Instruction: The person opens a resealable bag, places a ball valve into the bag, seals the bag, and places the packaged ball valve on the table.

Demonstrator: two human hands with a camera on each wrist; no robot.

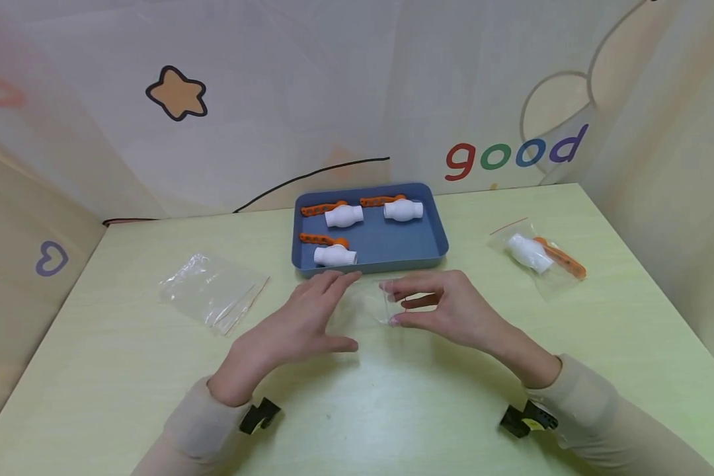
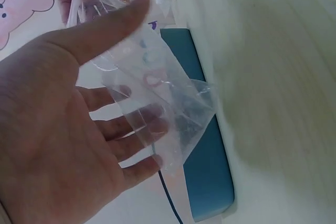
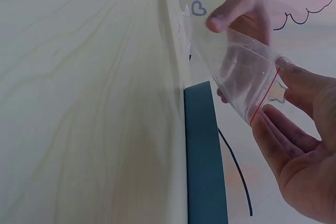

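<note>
A clear zip-lock bag (image 3: pixel 247 72) with a red line along its mouth hangs between the two hands, in front of the tray. My right hand (image 1: pixel 452 307) holds the bag's mouth end between thumb and fingers. Around the other end, my left hand (image 1: pixel 300 324) is spread, its thumb and fingers apart; in the left wrist view the bag (image 2: pixel 163 93) lies between thumb and fingers without being pinched. Behind the hands stands a blue tray (image 1: pixel 387 244) with white ball valves, one a valve (image 1: pixel 344 216) with an orange handle. No content shows inside the held bag.
On the left of the table lies a stack of clear zip-lock bags (image 1: pixel 208 291). At the right, a bagged white valve with an orange handle (image 1: pixel 532 254) rests on the table. A printed curtain (image 1: pixel 309 99) hangs behind the table's far edge.
</note>
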